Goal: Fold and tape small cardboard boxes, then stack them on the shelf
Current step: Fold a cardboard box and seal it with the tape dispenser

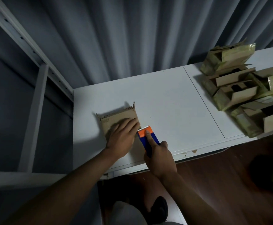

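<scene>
A small brown cardboard box [116,116] lies on the white table [173,103] near its left end. My left hand [122,137] presses flat on top of the box, fingers straight. My right hand [159,157] grips the blue handle of a blue and orange tape dispenser [146,135], index finger stretched along its orange top. The dispenser's toothed blade sits at the box's right edge, beside my left fingertips.
A pile of unfolded and partly taped cardboard boxes [246,91] covers the table's right end. A grey metal shelf frame [39,88] stands to the left. Grey curtains [132,38] hang behind. A dark round stool [266,172] stands on the brown floor at right.
</scene>
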